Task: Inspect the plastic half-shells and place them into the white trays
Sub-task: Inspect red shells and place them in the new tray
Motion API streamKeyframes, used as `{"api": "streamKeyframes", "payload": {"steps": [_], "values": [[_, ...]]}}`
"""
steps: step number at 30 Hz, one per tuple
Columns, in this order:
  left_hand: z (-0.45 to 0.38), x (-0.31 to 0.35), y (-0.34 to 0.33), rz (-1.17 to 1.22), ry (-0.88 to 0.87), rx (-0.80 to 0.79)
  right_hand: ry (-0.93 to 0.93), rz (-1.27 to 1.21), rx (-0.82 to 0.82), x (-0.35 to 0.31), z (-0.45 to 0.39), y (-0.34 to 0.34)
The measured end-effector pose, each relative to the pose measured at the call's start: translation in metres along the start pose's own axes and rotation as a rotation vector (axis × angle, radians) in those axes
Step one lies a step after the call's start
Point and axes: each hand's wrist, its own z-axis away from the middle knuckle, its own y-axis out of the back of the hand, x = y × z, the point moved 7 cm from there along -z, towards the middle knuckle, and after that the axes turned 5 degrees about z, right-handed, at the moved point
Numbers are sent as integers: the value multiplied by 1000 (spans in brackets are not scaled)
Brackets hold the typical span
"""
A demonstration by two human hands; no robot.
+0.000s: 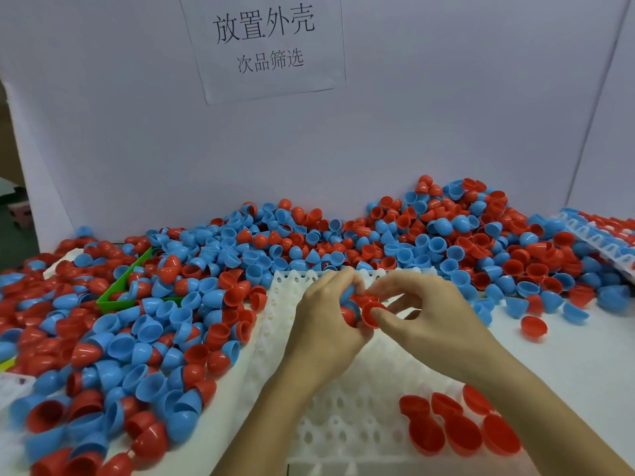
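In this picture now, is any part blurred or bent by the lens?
Head view: the half-shells at the left edge and the red ones seated in the white tray look smeared; the hands and paper sign stay fairly sharp; the wide lens tilts the wall panels; lighting is even, without glare.

Both hands are meeting at centre, forearms bare.
Left hand point(323, 321) is cupping with fingers curled; right hand point(429, 317) is pinching with thumb and forefinger.
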Motion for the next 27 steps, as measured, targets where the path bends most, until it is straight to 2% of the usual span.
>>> {"api": "streamKeyframes", "payload": {"steps": [5, 9, 12, 14, 19, 24, 27], "values": [[2, 9, -6, -76, -68, -54, -52, 165, -21, 7, 1, 4], [3, 4, -6, 43, 29, -55, -59, 270, -4, 8, 1, 14], [1, -5, 3, 154, 106, 12, -44, 333, -52, 5, 2, 18], [-1, -11, 11, 226, 145, 67, -29, 349, -132, 1, 4, 17], [-2, -23, 14, 292, 216, 105, 29, 335, -471, -12, 21, -2], [-3, -27, 14, 316, 242, 112, 28, 467, -602, -13, 31, -14], [-3, -27, 15, 321, 240, 115, 38, 581, -623, -7, 34, -22]]}}
